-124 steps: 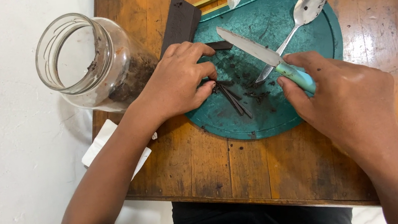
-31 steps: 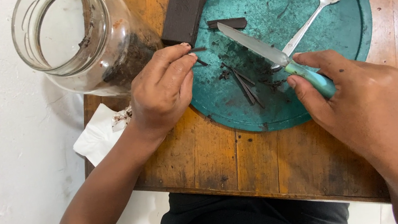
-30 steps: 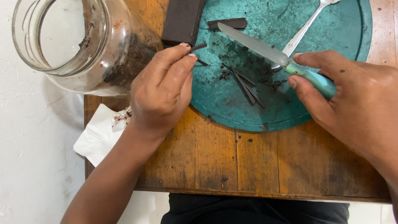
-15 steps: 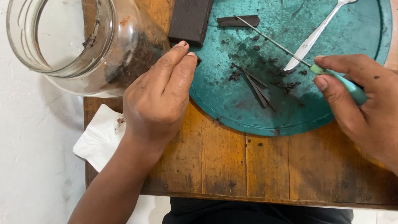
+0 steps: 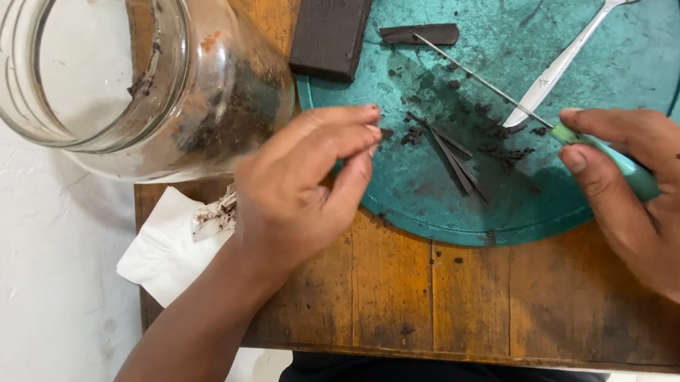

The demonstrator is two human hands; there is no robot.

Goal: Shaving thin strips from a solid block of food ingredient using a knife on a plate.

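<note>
Knife (image 5: 520, 108), one, lies blade on edge across the round green board (image 5: 663, 74) in the head view, its handle gripped by the right hand (image 5: 678, 201) at 3 o'clock. Left hand (image 5: 305, 187) pinches fingertips together near one jar (image 5: 127, 79) at 10 o'clock. One spoon (image 5: 596, 21) lies at 1 o'clock; bare wood runs along the near table (image 5: 458, 306) edge.

Right hand (image 5: 679, 210) grips knife (image 5: 604, 158); left hand (image 5: 297, 192) near jar (image 5: 136, 78).
</note>
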